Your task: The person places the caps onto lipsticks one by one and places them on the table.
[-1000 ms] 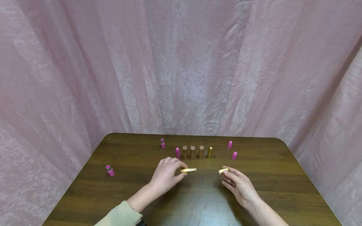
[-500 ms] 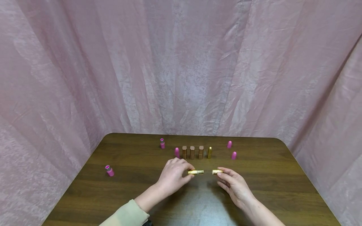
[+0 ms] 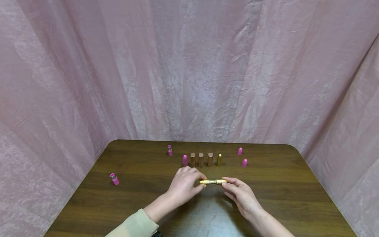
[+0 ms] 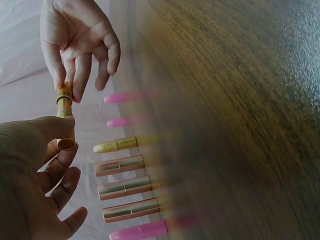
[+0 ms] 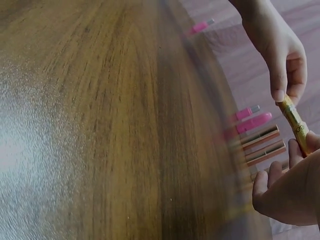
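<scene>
My left hand point(image 3: 184, 186) pinches the gold lipstick tube point(image 3: 209, 181) between thumb and fingers. From the other side, my right hand point(image 3: 241, 197) pinches its gold cap point(image 3: 219, 181). Tube and cap lie end to end in one line above the table, and their ends meet. In the left wrist view a dark ring shows where the cap point(image 4: 64, 91) joins the tube point(image 4: 65, 122). An engraved pattern marks the gold cap in the right wrist view point(image 5: 300, 134). Fingertips hide the outer ends.
Behind the hands stand a pink lipstick point(image 3: 185, 160), several rose-gold lipsticks point(image 3: 201, 160) and a gold lipstick point(image 3: 219, 160). Uncapped pink lipsticks stand left point(image 3: 114, 179) and back left point(image 3: 170, 150). Two pink caps point(image 3: 244, 163) stand right. A pink curtain point(image 3: 189, 82) hangs behind the table point(image 3: 281, 184).
The left hand has moved right with the tube, while the right hand has moved left with the cap. The gap between the two gold parts has closed.
</scene>
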`<move>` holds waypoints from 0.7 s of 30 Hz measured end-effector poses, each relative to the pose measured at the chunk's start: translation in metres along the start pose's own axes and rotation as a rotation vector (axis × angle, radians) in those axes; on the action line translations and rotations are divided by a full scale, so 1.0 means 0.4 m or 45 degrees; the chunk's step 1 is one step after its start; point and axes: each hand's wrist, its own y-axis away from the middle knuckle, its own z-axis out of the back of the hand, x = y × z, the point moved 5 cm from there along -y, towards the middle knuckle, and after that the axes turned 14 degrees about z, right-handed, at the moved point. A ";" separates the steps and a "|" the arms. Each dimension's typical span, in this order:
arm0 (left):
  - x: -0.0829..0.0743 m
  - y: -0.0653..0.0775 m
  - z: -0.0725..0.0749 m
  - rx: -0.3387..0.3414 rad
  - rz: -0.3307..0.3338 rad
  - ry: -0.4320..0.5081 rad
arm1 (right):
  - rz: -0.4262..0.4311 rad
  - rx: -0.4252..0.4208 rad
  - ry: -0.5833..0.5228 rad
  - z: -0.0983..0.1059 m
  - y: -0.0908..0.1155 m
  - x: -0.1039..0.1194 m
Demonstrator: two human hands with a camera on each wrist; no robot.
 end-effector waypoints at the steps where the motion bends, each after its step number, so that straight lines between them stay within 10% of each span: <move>1: -0.001 0.000 -0.001 -0.003 -0.004 0.001 | 0.000 0.005 0.002 -0.002 0.000 -0.001; 21: -0.018 0.006 -0.013 0.005 -0.010 0.048 | 0.012 0.039 0.041 -0.030 0.010 -0.007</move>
